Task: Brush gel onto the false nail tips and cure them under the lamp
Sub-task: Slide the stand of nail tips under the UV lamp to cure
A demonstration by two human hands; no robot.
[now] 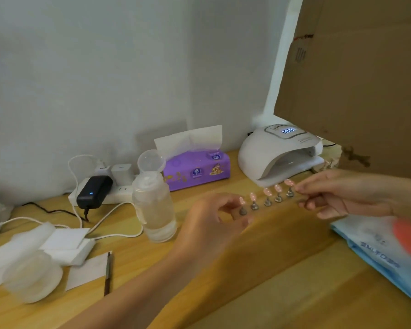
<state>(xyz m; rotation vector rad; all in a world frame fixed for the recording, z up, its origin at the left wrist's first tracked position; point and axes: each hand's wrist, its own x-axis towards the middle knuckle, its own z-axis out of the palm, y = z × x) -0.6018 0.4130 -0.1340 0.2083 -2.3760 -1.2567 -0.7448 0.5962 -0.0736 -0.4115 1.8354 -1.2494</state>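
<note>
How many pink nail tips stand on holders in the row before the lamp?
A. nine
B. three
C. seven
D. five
D: five pink nail tips, each on its own holder, stand in a slanted row before the lamp.

Two hands hold up a row of five pink nail tips (267, 192) on little silver stands, the left hand (214, 219) at the left end and the right hand (337, 198) pinching the right end, just in front of the white nail lamp (278, 155) with its small screen lit. Behind them a purple tissue box (197, 170) sits by the wall, and a clear bottle (154, 205) with its cap flipped open stands on the wooden table (271, 293). A black charger (94, 192) is plugged into a white power strip (119, 195) at the left, and a blue bag (375, 255) lies at the right.
</note>
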